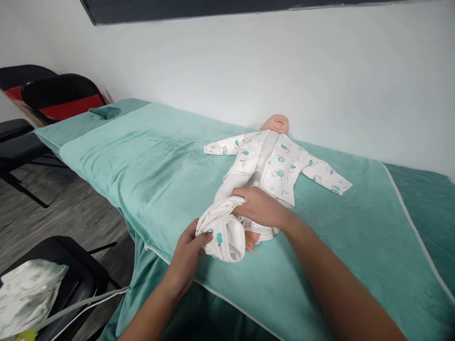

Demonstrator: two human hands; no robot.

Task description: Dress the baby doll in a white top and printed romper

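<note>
A baby doll (275, 124) lies on its back on the green-covered bed, its head toward the wall. It wears a white printed baby jacket (282, 166), open down the front with both sleeves spread. White printed baby pants (222, 237) are bunched around the doll's legs, and one bare foot (250, 240) shows beside them. My left hand (188, 251) is closed on the lower left edge of the pants. With fingers pinched, my right hand (258, 207) grips their upper part. Most of the doll's legs are hidden by cloth and hands.
The green bed cover (142, 175) stretches left and right of the doll, along the white wall. Black and red chairs (67, 94) stand at the far left. Folded printed cloth (30, 293) rests on a black chair (71, 265) at the lower left.
</note>
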